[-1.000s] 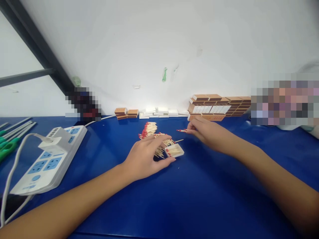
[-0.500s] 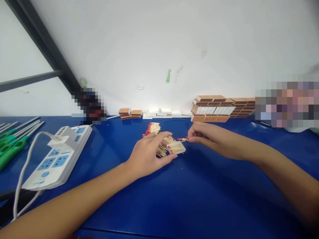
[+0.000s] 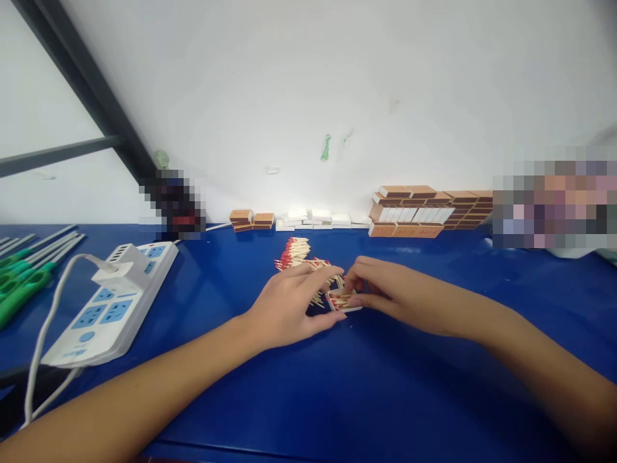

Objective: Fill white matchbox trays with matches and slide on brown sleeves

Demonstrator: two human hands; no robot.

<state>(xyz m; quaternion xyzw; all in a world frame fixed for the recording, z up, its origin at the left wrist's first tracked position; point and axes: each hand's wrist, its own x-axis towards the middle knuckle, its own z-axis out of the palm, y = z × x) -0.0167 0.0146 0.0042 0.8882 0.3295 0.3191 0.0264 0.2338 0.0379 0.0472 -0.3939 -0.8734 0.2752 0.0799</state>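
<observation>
A small white matchbox tray (image 3: 344,308) sits on the blue table, with red-tipped matches (image 3: 339,299) lying in it. My left hand (image 3: 289,305) curves around its left end, thumb along the near edge and forefinger over the far side, holding it steady. My right hand (image 3: 380,289) is at the tray's right end, thumb and fingers pinched around a few matches at the tray's inside; the fingertips partly hide them. Behind my left hand, a heap of loose matches (image 3: 295,253) spreads across the table, partly covered by the fingers.
Along the wall stand white trays (image 3: 313,218), a few brown matchboxes (image 3: 241,217) and a larger stack of matchboxes (image 3: 419,229). On the left lie a white power strip (image 3: 130,328) with a plugged-in cable and green-handled tools (image 3: 29,286). A blurred-out area is at the right.
My right hand has moved left and down, bringing its pinched matches from beside the tray into it. The tray has shifted slightly toward me, with my left hand still around it.
</observation>
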